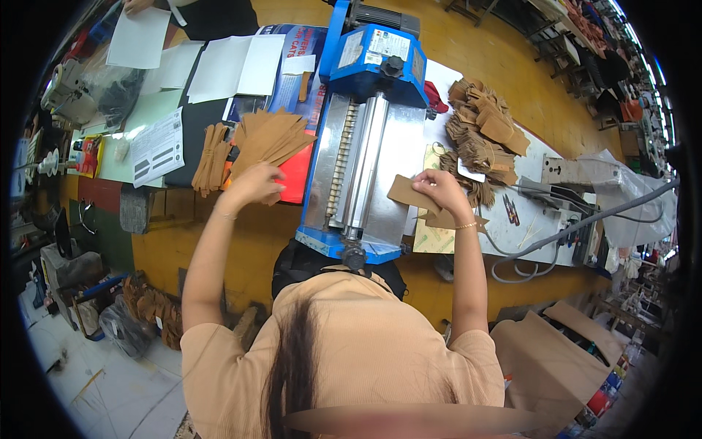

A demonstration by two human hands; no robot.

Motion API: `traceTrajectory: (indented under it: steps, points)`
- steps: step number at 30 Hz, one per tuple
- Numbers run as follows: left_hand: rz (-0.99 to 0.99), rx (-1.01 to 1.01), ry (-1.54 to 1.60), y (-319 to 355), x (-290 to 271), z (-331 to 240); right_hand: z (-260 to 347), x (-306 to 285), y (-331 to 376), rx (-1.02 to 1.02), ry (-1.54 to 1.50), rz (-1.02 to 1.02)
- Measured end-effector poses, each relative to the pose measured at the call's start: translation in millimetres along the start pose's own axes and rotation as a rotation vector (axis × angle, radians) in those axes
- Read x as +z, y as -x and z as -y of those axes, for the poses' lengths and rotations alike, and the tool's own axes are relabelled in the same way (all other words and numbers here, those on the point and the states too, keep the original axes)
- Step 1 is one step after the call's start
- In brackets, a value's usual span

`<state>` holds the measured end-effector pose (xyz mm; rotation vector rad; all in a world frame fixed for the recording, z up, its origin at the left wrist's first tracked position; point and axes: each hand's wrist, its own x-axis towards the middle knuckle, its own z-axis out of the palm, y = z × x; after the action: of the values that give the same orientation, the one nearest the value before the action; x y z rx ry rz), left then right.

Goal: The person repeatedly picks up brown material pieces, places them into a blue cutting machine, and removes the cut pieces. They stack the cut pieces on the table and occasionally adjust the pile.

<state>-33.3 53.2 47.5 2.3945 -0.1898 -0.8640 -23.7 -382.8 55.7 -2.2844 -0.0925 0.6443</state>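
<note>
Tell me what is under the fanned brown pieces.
A bright red surface shows along the right side of the fanned brown pieces; whatever lies beneath their middle is covered.

In front of me, small-print white labels [387, 45] sit on the housing of the blue roller machine [340, 79], their lines too fine for me to read. Large red capitals stand on the blue sheet [301, 44] at the machine's left, partly covered by white papers [234, 69], and farther to my left a white form [159, 139] carries tiny, illegible lines and dark bars.
</note>
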Motion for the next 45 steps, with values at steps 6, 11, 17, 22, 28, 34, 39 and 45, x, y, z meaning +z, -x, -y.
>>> traceTrajectory:
  steps: [6, 11, 17, 22, 28, 34, 39, 45]
  points:
    - [-0.021, 0.129, 0.383, -46.5, 51.7, -43.9, 19.5, 26.8, -43.1, -0.072, 0.008, 0.064]
    - [-0.072, -0.006, 0.62, -62.8, 81.2, -63.7, 30.4, 37.8, -52.5, -0.107, -0.025, 0.087]
    - [-0.008, -0.158, 0.766, -76.0, 80.8, -67.5, 26.1, 19.3, -32.8, -0.025, 0.037, 0.092]
    - [-0.052, -0.125, 0.815, -78.4, 77.9, -61.3, -3.3, -2.1, -10.0, 0.061, 0.011, 0.026]
    - [-0.158, -0.11, 0.952, -71.6, 65.5, -41.9, -77.2, -4.7, 24.1, 0.17, -0.114, -0.139]
    - [-0.108, -0.152, 0.986, -51.5, 34.3, -16.1, -141.3, 33.1, 62.0, 0.264, 0.418, -0.323]
    - [-0.126, -0.19, 0.986, -36.0, 16.4, -5.7, -164.6, 63.8, 75.1, 0.244, 0.597, -0.413]
    - [-0.189, -0.203, 0.976, -15.0, -7.4, 4.6, -176.0, 70.2, 79.6, 0.139, 0.739, -0.448]
